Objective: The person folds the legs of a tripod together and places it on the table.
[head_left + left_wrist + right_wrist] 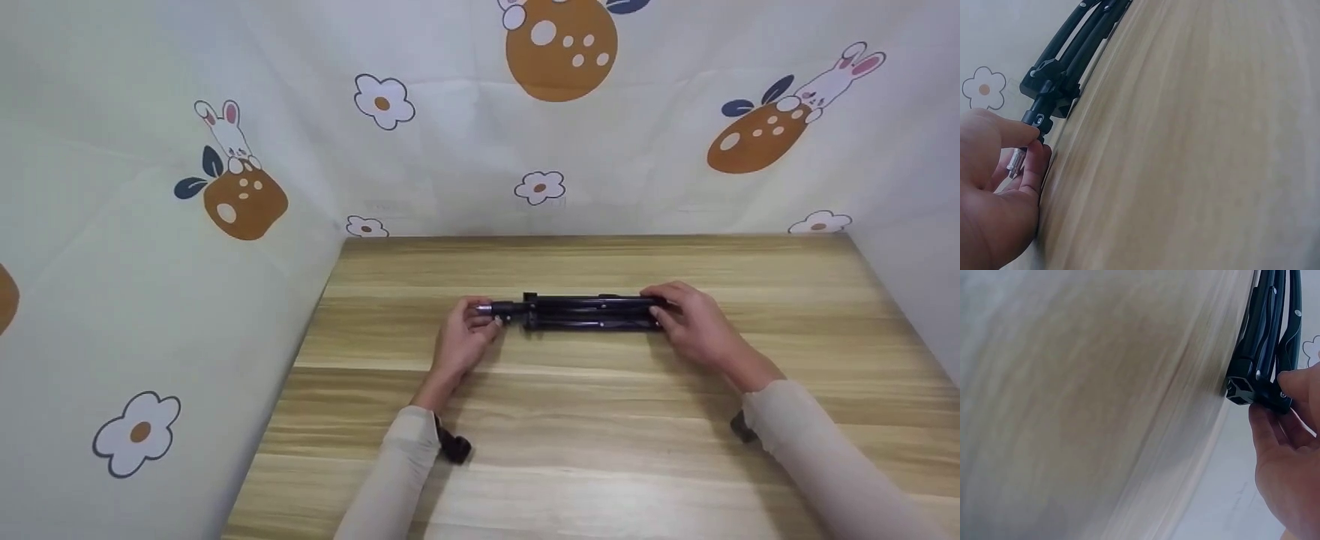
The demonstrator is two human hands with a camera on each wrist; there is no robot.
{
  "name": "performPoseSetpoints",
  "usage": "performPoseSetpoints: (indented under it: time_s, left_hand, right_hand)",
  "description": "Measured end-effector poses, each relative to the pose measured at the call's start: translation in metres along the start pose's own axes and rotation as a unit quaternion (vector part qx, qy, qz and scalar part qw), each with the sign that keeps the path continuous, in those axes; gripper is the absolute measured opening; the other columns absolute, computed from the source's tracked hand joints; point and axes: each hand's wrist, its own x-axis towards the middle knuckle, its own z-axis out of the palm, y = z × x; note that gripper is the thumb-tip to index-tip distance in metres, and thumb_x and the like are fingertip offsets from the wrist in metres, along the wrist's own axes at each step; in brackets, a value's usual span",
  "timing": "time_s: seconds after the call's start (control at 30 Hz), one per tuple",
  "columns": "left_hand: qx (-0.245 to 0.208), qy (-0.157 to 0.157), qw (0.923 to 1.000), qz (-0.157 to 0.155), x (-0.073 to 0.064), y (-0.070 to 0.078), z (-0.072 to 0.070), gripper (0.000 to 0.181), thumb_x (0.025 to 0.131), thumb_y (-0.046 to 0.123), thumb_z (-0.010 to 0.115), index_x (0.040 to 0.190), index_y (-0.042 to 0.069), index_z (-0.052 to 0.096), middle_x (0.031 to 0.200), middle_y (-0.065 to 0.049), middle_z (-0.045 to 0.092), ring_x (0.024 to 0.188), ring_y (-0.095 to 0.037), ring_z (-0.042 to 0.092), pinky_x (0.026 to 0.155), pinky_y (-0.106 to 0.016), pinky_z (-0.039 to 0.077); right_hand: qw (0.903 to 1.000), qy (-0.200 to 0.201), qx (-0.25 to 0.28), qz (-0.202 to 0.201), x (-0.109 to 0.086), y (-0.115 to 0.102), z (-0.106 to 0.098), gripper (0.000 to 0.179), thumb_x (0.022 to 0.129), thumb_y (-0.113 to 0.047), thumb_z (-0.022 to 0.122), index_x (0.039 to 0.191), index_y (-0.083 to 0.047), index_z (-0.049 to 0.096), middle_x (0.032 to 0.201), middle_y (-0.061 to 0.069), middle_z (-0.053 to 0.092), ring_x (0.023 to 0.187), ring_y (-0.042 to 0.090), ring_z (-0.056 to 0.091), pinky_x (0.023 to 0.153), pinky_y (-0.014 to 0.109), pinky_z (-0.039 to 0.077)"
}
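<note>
A folded black light stand (592, 313) lies lengthwise from left to right over the wooden table, its legs tucked together. My left hand (461, 337) pinches the narrow top end, thumb and fingers around the collar by a small black knob (1044, 122). Past those fingers sticks out a silver threaded stud (1015, 163), best seen in the left wrist view. At the opposite end, my right hand (701, 326) grips the leg ends, thumb on the near side in the head view. The right wrist view shows a hollow leg end (1241, 390) beside the fingertips.
The wood-grain table (562, 420) runs back to a pale cloth wall (450, 150) printed with rabbits, oranges and flowers. Similar cloth stands along the left and right sides. A dark device (454, 444) sits at my left wrist, and another (742, 427) at my right.
</note>
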Motion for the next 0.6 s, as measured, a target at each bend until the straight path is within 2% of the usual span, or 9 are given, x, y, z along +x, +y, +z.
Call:
performPoseSetpoints:
  time_s: [0.13,0.27,0.5,0.6]
  left_hand:
    - [0.002,-0.001,1.0,-0.002,0.002,0.001,0.0,0.044,0.092,-0.001,0.079,0.132,-0.001,0.063,0.125,-0.021,0.075,0.112,-0.03,0.075,0.093,-0.027,0.067]
    - [0.017,0.002,0.9998,-0.01,0.004,0.003,-0.002,0.04,0.096,0.009,0.08,0.132,0.0,0.064,0.125,-0.019,0.076,0.113,-0.028,0.076,0.094,-0.03,0.067]
    - [0.079,0.026,0.9965,-0.002,0.009,0.01,-0.004,0.049,0.102,0.026,0.075,0.141,-0.001,0.059,0.14,-0.022,0.068,0.129,-0.033,0.069,0.113,-0.043,0.06]
    - [0.105,0.022,0.9941,0.019,0.013,0.019,-0.007,0.051,0.102,0.027,0.076,0.142,0.0,0.059,0.142,-0.022,0.065,0.133,-0.037,0.065,0.117,-0.047,0.056]
  right_hand:
    - [1.0,0.002,0.001,-0.001,0.0,0.0,-0.001,0.031,0.105,-0.001,0.067,0.136,-0.001,0.07,0.137,0.023,0.069,0.133,0.045,0.063,0.118,0.065,0.05]
    - [0.9999,-0.005,0.01,0.004,0.001,-0.002,-0.001,0.035,0.105,-0.002,0.066,0.14,0.0,0.067,0.141,0.025,0.067,0.136,0.046,0.061,0.119,0.065,0.05]
    - [0.9995,-0.001,0.031,0.001,0.004,-0.003,-0.008,0.039,0.107,-0.006,0.066,0.144,0.004,0.063,0.143,0.028,0.065,0.134,0.046,0.061,0.113,0.061,0.057]
    - [0.9997,0.009,0.022,-0.007,0.009,-0.004,-0.014,0.037,0.108,-0.008,0.064,0.142,0.004,0.064,0.141,0.028,0.067,0.131,0.047,0.062,0.111,0.065,0.057]
